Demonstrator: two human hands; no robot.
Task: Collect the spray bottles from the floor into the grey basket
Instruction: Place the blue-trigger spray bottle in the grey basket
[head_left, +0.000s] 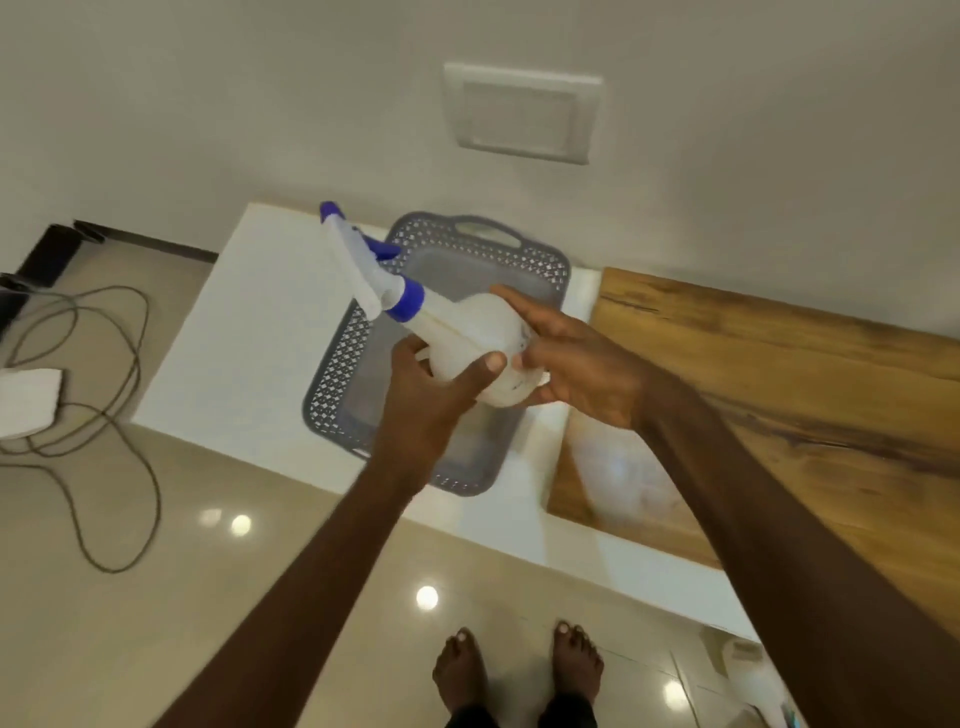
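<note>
Two hands, left hand (431, 400) and right hand (576, 364), clasping spray bottle (467, 332) above empty grey basket (337, 364).

No legible text, label, brand, number or sign appears in the head view. The white spray bottle (467, 338) carries a few small dark marks near its base, too small and blurred to read. The grey basket (332, 374) and the blank wall plate (522, 114) bear no readable markings.

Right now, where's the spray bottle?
Head view, centre: the spray bottle is held by the left hand and right hand above the grey basket, nozzle pointing up-left.
</note>
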